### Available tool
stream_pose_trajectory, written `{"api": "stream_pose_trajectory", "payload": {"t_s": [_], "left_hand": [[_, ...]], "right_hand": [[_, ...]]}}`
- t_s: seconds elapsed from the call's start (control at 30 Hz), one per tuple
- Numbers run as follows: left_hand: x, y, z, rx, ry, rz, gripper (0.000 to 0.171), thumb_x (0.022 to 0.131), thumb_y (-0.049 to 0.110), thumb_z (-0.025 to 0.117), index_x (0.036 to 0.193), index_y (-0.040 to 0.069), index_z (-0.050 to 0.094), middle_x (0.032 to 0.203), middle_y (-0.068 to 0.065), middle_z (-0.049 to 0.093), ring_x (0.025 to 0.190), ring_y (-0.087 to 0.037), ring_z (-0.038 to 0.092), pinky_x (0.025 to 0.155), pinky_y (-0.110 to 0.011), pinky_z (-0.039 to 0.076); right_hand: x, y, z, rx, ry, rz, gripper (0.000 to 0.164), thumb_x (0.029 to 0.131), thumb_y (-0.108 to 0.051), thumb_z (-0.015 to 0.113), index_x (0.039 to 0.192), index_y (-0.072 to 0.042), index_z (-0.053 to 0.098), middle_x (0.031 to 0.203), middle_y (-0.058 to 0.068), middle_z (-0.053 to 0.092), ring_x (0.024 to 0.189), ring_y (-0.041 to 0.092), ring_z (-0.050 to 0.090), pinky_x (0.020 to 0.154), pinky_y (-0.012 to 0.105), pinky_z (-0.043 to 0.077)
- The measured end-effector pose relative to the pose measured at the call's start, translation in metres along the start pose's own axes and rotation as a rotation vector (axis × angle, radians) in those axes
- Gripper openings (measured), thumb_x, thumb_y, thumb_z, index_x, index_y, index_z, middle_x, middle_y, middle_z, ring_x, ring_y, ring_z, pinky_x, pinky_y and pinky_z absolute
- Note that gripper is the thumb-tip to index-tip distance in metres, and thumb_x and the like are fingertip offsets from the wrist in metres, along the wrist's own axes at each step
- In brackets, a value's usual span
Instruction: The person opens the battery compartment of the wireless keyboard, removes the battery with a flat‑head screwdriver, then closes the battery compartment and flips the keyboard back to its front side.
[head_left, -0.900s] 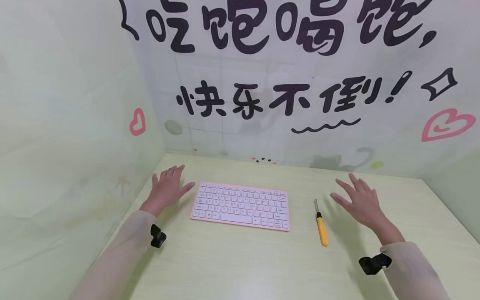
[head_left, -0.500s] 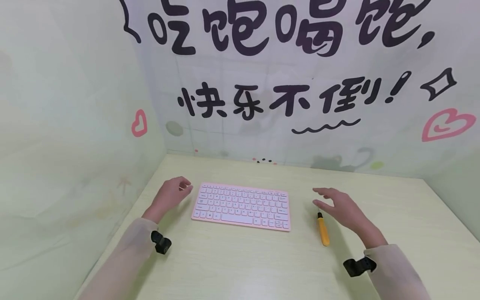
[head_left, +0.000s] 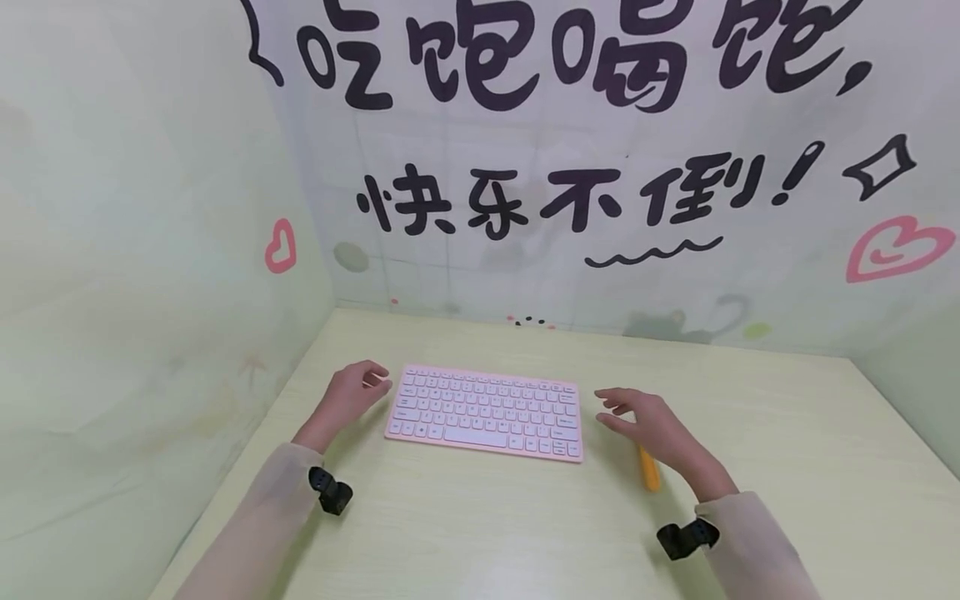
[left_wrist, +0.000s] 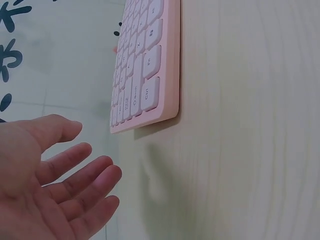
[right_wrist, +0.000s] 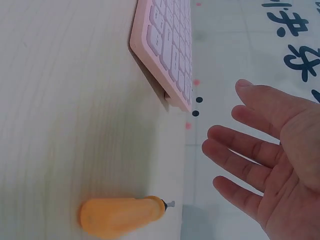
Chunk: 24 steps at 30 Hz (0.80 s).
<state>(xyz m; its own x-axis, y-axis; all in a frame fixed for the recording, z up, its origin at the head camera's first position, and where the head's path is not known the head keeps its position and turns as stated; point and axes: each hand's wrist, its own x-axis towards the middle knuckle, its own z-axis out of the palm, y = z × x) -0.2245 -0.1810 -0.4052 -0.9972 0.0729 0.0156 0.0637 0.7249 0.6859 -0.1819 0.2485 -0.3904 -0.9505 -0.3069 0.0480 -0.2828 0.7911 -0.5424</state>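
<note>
A pink keyboard with white keys lies flat on the table, long side toward me. Left of it hovers my left hand, fingers loosely bent and holding nothing; in the left wrist view its fingertips are apart from the keyboard's corner. My right hand, also holding nothing, hangs near the keyboard's right end with thumb and fingers spread. Beneath that hand lies a tool with an orange handle; the hand hides its front part in the head view. In the right wrist view a small metal tip shows.
The pale wooden table meets a white printed cloth wall at the back. A plain cloth wall closes off the left side. Each wrist carries a black camera, the left one and the right one.
My right hand has moved left, passing over the orange-handled tool to the keyboard's right end. The left hand has drawn slightly right and its spread fingers have bent. Keyboard and tool have stayed put.
</note>
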Motion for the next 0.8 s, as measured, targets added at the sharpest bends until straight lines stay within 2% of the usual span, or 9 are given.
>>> {"api": "stream_pose_trajectory", "payload": {"t_s": [0.13,0.33,0.53,0.8], "left_hand": [[0.004,-0.003,0.003,-0.046,-0.026,-0.029,0.033,0.090,0.019,0.058,0.115,-0.002,0.056,0.102,-0.017,0.061,0.090,-0.028,0.058,0.072,-0.037,0.048],[0.014,-0.009,0.007,-0.140,-0.074,-0.119,0.038,0.091,0.020,0.057,0.121,-0.001,0.051,0.104,-0.018,0.058,0.081,-0.025,0.059,0.064,-0.033,0.049],[0.022,-0.014,0.013,-0.184,-0.110,-0.193,0.041,0.091,0.023,0.057,0.125,0.001,0.049,0.111,-0.018,0.056,0.087,-0.024,0.057,0.067,-0.031,0.049],[0.027,-0.015,0.018,-0.228,-0.125,-0.219,0.040,0.091,0.019,0.056,0.126,0.001,0.047,0.114,-0.019,0.053,0.099,-0.028,0.053,0.074,-0.033,0.050]], "right_hand": [[0.005,-0.001,0.009,0.006,-0.002,0.003,0.041,0.086,-0.019,0.064,0.121,0.001,0.056,0.109,0.012,0.062,0.094,0.027,0.058,0.082,0.045,0.046],[0.012,-0.001,0.019,0.031,0.009,0.031,0.037,0.085,-0.018,0.065,0.117,0.001,0.059,0.098,0.009,0.064,0.085,0.023,0.059,0.076,0.039,0.049],[0.022,-0.001,0.025,0.084,-0.006,0.121,0.035,0.084,-0.015,0.066,0.114,0.002,0.061,0.093,0.009,0.065,0.082,0.022,0.058,0.075,0.037,0.049],[0.030,0.009,0.035,0.161,0.013,0.092,0.035,0.081,-0.011,0.069,0.113,0.003,0.061,0.092,0.010,0.065,0.081,0.021,0.060,0.074,0.036,0.050]]}}
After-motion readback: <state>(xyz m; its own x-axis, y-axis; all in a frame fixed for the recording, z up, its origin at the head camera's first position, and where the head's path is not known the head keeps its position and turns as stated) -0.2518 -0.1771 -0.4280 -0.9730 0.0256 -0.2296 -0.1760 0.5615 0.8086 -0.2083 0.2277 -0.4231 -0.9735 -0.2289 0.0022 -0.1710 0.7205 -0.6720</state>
